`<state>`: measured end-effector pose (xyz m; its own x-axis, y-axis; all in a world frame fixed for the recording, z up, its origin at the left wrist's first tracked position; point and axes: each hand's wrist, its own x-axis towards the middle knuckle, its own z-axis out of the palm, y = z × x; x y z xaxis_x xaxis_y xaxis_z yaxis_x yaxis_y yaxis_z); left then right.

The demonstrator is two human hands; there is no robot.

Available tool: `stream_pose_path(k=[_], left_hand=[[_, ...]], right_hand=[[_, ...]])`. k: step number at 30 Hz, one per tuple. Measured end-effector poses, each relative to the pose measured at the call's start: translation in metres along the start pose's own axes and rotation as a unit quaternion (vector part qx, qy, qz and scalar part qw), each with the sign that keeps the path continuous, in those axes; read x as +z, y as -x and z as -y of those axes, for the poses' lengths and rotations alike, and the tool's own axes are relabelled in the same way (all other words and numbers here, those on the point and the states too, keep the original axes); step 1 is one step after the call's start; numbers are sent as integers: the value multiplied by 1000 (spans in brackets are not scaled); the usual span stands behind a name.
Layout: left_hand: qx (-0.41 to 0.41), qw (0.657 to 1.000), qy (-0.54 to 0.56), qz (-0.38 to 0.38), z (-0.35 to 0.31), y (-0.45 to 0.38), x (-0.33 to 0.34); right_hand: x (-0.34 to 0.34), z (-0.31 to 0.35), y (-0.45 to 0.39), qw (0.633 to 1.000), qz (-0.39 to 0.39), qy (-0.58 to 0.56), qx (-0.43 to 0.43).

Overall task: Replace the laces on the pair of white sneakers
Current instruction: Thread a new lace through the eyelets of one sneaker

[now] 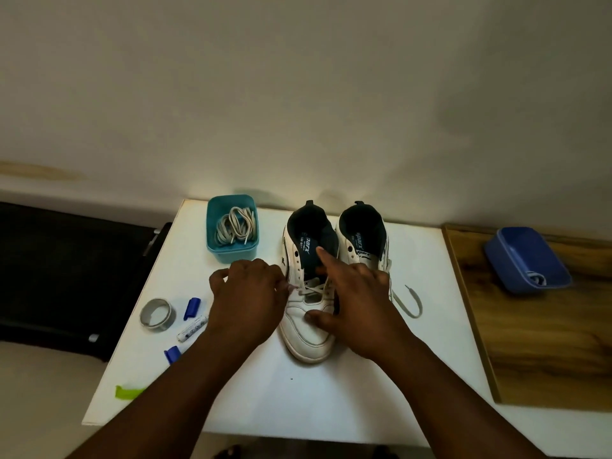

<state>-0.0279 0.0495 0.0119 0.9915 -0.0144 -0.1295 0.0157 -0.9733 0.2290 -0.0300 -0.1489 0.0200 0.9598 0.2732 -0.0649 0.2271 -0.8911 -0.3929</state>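
Two forearms reach over the white worktop (298, 402) to the left sneaker (309, 293), beside its mate (362, 241). The left hand (246, 299) holds a pinching grip on a lace (313, 289) end at the lower eyelets; the right hand (356, 301) lies spread, thumb on the toe. Lacing appears under way; next, seemingly, threading the next eyelet. Spare laces (235, 225) fill a teal tub (231, 251).
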Motion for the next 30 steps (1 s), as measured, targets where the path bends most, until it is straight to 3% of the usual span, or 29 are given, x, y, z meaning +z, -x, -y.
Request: stream_pose_path(k=[3, 6, 8, 14, 17, 21, 24, 26, 28, 30], left_hand=[[-4, 1000, -3, 14, 0, 2, 0], [2, 999, 39, 24, -2, 2, 2], [5, 999, 47, 26, -2, 2, 3], [10, 999, 30, 34, 0, 1, 0], [16, 999, 2, 45, -2, 3, -2], [13, 999, -4, 41, -4, 4, -2], [9, 1000, -4, -7, -2, 1, 3], [61, 988, 96, -106, -6, 0, 6], [139, 934, 286, -163, -18, 2, 0], [107, 841, 527, -64, -38, 7, -17]], right_hand=[[-1, -2, 1, 1000, -16, 3, -7], [-2, -7, 4, 995, -94, -45, -8], [-2, -12, 3, 991, -130, 6, 29], [-1, -18, 2, 974, -161, 143, 78], [-19, -24, 4, 961, -194, 163, 112], [-32, -27, 6, 961, -177, 157, 144], [-47, -29, 7, 952, -225, 136, 157], [-56, -26, 8, 939, -312, 43, 139], [-60, -10, 9, 913, -389, -111, 61], [-58, 12, 10, 907, -382, -170, -46]])
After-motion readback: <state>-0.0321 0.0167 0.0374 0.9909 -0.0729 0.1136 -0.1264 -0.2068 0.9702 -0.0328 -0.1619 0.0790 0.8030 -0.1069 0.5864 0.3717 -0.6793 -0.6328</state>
